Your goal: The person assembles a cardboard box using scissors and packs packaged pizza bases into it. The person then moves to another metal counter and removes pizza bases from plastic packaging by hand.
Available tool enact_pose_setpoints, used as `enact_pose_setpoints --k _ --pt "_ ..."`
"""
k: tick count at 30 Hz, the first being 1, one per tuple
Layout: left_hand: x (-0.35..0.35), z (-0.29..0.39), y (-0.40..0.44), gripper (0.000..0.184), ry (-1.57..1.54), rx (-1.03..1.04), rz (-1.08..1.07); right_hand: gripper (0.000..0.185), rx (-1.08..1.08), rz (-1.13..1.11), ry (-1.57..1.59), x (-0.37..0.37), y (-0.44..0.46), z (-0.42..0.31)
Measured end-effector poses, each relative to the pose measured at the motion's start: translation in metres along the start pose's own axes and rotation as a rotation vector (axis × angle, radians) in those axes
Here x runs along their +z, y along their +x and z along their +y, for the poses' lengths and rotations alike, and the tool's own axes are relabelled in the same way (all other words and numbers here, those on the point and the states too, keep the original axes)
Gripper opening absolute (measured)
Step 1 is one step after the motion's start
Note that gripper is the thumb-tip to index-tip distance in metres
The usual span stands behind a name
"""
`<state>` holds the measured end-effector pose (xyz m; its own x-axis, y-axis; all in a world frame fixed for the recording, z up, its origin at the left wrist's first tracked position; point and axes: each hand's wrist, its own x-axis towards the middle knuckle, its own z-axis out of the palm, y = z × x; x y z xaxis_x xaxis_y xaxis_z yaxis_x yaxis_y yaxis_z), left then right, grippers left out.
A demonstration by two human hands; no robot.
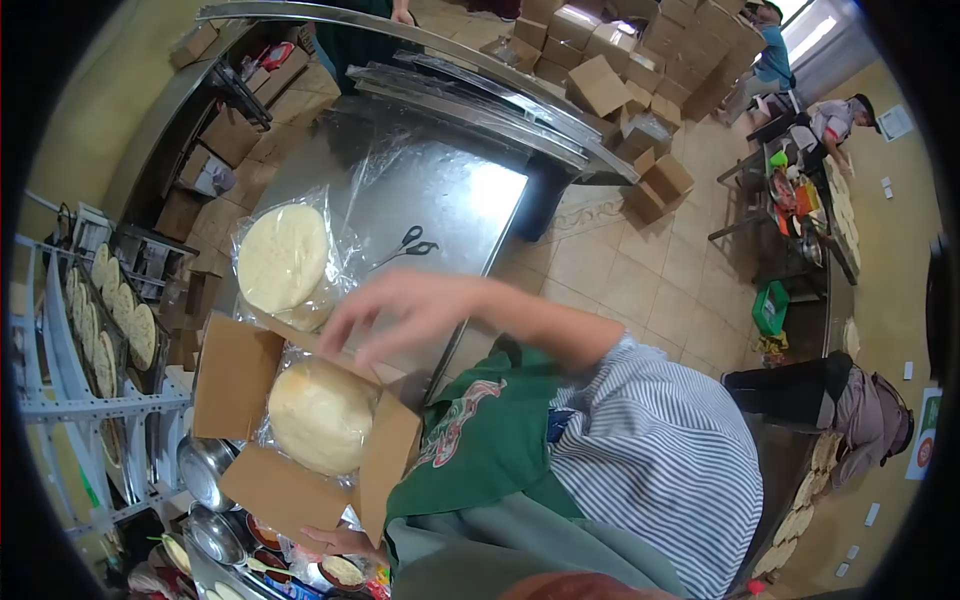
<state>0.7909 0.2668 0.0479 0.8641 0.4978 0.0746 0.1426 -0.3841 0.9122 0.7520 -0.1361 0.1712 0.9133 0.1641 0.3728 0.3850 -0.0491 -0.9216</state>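
Note:
A cardboard box (237,382) with its flaps up contains a bagged stack of round flatbreads (325,415) in clear plastic. My right hand (400,308) hovers above the box's far edge, slightly blurred, fingers apart and nothing in them. At the lower side of the box, my left hand (345,543) holds the edge of a flap, its fingers partly hidden. Beyond the box, another bagged stack of flatbreads (283,258) lies on the metal table (450,205). Black-handled scissors (412,243) rest on the table near my right hand.
Metal rails (470,105) run along the table's far side, with a person behind them. A rack (60,410) with trays of flatbread stands at left. Metal bowls (207,470) sit below the box. Several cartons (660,185) are piled on the floor; people work along the right wall.

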Motion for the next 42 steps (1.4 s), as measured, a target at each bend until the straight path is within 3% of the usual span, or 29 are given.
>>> enact_pose_setpoints --k 2,5,8,10,13,19,21,32,35,42 --pt "-0.001 0.000 -0.001 0.049 0.069 0.056 -0.004 0.030 0.164 0.272 -0.003 -0.036 -0.029 0.015" --pt "0.004 0.000 -0.003 0.050 0.182 0.155 -0.007 0.028 0.181 0.463 -0.063 -0.065 -0.062 0.059" --pt "0.019 0.001 -0.007 0.050 0.323 0.255 0.006 0.021 0.246 0.315 -0.152 -0.087 -0.090 0.069" --pt "0.025 0.001 -0.013 0.050 0.426 0.313 0.017 0.021 0.179 0.239 -0.155 -0.098 -0.107 0.078" --pt "0.035 -0.001 -0.021 0.051 0.561 0.390 0.038 0.024 0.244 0.038 -0.090 -0.122 -0.134 0.080" --pt "0.027 -0.010 -0.028 0.052 0.730 0.453 0.061 0.022 0.387 -0.013 -0.104 -0.168 -0.171 0.074" --pt "0.024 -0.023 -0.016 0.052 0.748 0.455 0.065 0.024 0.334 0.005 -0.131 -0.181 -0.175 0.066" --pt "0.012 -0.063 0.011 0.053 0.744 0.491 0.026 0.033 0.461 -0.058 -0.205 -0.193 -0.186 0.073" --pt "0.002 -0.081 0.015 0.054 0.744 0.491 0.026 0.034 0.577 -0.193 -0.279 -0.189 -0.175 0.069" --pt "-0.006 -0.103 0.016 0.055 0.750 0.485 0.025 0.041 0.545 -0.342 -0.378 -0.167 -0.160 0.090"
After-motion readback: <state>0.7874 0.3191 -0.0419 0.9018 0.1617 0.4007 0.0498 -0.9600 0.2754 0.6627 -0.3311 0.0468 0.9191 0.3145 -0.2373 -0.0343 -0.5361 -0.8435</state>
